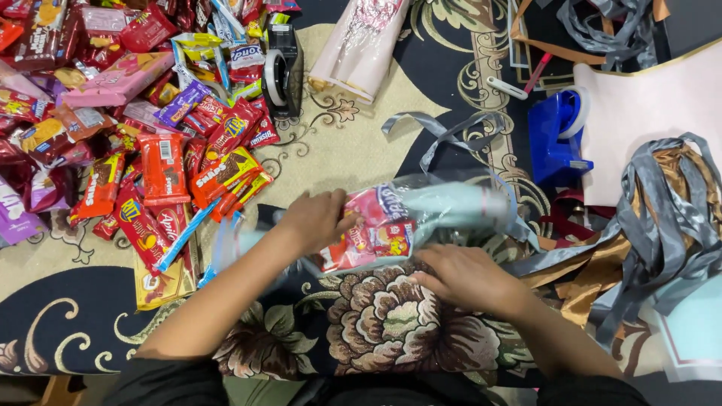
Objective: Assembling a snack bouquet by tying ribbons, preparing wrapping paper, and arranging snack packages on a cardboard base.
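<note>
Wrapped bundle (398, 222): snack packets under clear film, blurred by motion; contents only partly legible as pink and red wrappers. Its left end is hidden beneath the left hand (316, 219), its near edge beneath the right hand (466, 278). Long axis runs left to right, the pale, emptier end pointing right. Position: centre of scene, lying on the carpet (376, 323).

Left hand: palm down, fingers curled over the bundle's left end, gripping it. Right hand: laid flat against the near edge; whether it grips cannot be told.

Surface: dark patterned carpet with cream scrolls and flowers. Far left, a heap of snack packets (135, 113). Far right, a blue tape dispenser (556, 135); right, grey and gold ribbons (662, 225), cut off at the frame edge.
</note>
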